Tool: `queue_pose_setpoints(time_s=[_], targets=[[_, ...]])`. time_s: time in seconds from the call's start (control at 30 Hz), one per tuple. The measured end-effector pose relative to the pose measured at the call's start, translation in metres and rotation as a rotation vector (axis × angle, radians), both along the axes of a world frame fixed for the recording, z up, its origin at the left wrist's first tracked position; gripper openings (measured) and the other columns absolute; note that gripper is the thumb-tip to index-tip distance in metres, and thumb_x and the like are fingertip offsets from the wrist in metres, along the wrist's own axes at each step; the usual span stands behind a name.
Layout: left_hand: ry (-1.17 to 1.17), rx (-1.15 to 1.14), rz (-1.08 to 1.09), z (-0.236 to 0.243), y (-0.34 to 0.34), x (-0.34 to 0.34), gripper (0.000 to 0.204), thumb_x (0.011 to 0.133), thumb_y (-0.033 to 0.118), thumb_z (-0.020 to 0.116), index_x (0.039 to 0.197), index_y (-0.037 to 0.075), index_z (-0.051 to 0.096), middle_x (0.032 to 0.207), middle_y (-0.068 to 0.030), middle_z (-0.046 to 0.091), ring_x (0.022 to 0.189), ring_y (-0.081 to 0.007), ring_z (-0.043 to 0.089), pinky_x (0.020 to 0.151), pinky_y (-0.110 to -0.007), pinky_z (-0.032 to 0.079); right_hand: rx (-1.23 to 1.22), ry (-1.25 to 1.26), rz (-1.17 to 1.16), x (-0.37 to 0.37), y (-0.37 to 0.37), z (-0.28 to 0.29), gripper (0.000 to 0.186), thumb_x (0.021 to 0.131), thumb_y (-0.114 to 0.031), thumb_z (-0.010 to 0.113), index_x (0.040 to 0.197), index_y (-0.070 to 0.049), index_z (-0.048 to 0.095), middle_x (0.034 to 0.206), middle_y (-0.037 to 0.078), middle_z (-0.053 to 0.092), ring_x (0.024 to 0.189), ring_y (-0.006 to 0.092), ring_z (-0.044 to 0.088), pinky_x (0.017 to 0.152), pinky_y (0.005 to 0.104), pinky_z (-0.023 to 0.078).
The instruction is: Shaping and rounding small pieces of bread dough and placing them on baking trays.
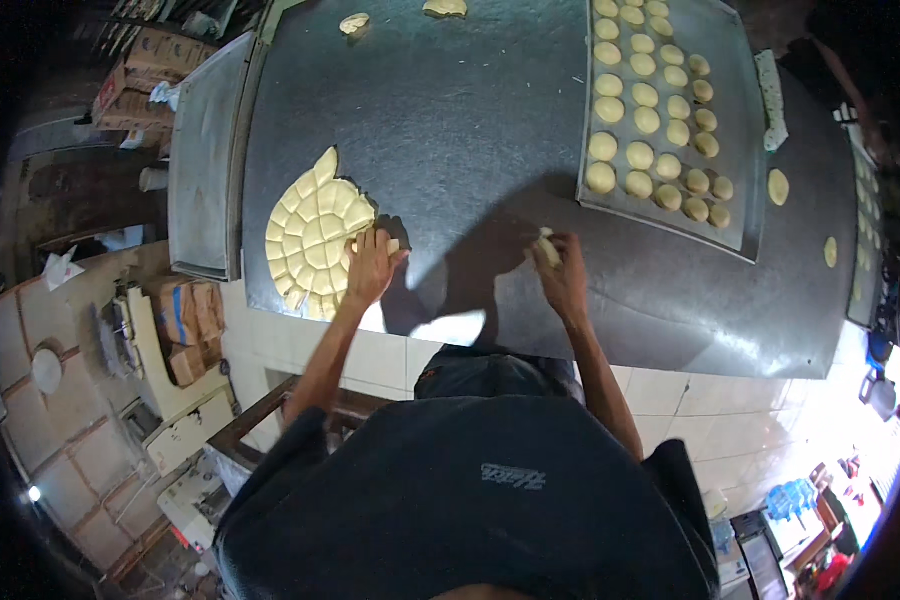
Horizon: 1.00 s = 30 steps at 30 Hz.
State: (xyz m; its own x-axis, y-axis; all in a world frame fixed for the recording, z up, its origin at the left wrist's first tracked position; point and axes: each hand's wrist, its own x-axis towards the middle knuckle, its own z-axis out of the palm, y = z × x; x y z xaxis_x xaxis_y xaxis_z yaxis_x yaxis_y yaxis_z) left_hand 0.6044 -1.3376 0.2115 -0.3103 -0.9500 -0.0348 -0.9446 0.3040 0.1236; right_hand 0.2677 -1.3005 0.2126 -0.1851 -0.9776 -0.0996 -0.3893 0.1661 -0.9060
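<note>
On the left of the dark metal table lies a flat round of pale dough point(305, 228), scored into many small pieces, with a pointed flap at its far edge. My left hand point(372, 265) is at the right edge of this round, its fingers closed on a dough piece point(393, 246) that pokes out beside them. Farther right, over the bare tabletop, my right hand point(565, 272) pinches a small lump of dough point(548, 248). Its fingers are curled and partly hide the lump.
At the right stands a metal tray point(742, 185) with rows of round dough balls. Two dough scraps point(355, 24) lie at the table's far side. Flattened dough pieces point(778, 187) sit right of the tray. A bare metal tray point(208, 170) flanks the table's left edge.
</note>
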Motion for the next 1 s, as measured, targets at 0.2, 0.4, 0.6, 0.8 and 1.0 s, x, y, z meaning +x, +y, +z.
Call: queue_pose_setpoints(time_s=[0.2,0.4,0.6,0.8,1.0], targets=[[0.327,0.091,-0.299,0.042,-0.034,-0.109,0.031,0.090,0.037,0.059,0.090,0.006,0.055,0.088,-0.0113,0.058,0.087,-0.0271,0.056,0.083,-0.046,0.036,0.359,-0.853,-0.479,-0.032,0.089,0.028,0.033,0.094,-0.040,0.055,0.100,-0.008,0.054,0.084,0.004,0.054,0.069,0.0155,0.053,0.059,0.0283,0.047],[0.366,-0.066,-0.348,0.006,-0.001,-0.148,0.030,0.086,0.034,0.066,0.088,0.006,0.055,0.088,-0.0111,0.056,0.085,-0.0293,0.055,0.077,-0.043,0.039,0.165,0.670,-0.331,-0.048,0.131,-0.005,0.032,0.092,-0.035,0.057,0.099,-0.004,0.053,0.097,0.016,0.054,0.088,0.0324,0.051,0.078,0.0443,0.041],[0.540,-0.292,0.118,-0.048,-0.014,-0.166,0.025,0.091,0.025,0.061,0.094,0.002,0.050,0.088,-0.0171,0.051,0.084,-0.0342,0.049,0.076,-0.048,0.039,0.083,0.772,-0.678,-0.067,0.038,-0.057,0.030,0.088,-0.029,0.058,0.103,-0.003,0.055,0.102,0.020,0.053,0.099,0.0383,0.048,0.089,0.0500,0.035],[0.284,-0.067,-0.166,-0.054,0.026,-0.086,0.024,0.086,0.018,0.066,0.092,0.002,0.050,0.085,-0.0151,0.050,0.088,-0.0350,0.048,0.077,-0.048,0.039,-0.048,0.710,-0.398,-0.064,0.123,-0.054,0.013,0.084,-0.016,0.064,0.092,-0.006,0.062,0.091,0.014,0.057,0.091,0.0352,0.049,0.084,0.0453,0.038],[0.490,-0.094,0.204,-0.070,0.027,-0.154,0.024,0.084,0.018,0.068,0.089,0.003,0.049,0.088,-0.0153,0.053,0.085,-0.0341,0.053,0.075,-0.045,0.044,-0.061,0.584,-0.653,-0.050,0.063,-0.040,0.009,0.083,-0.012,0.067,0.089,-0.007,0.062,0.088,0.011,0.057,0.087,0.0313,0.051,0.079,0.0420,0.038]])
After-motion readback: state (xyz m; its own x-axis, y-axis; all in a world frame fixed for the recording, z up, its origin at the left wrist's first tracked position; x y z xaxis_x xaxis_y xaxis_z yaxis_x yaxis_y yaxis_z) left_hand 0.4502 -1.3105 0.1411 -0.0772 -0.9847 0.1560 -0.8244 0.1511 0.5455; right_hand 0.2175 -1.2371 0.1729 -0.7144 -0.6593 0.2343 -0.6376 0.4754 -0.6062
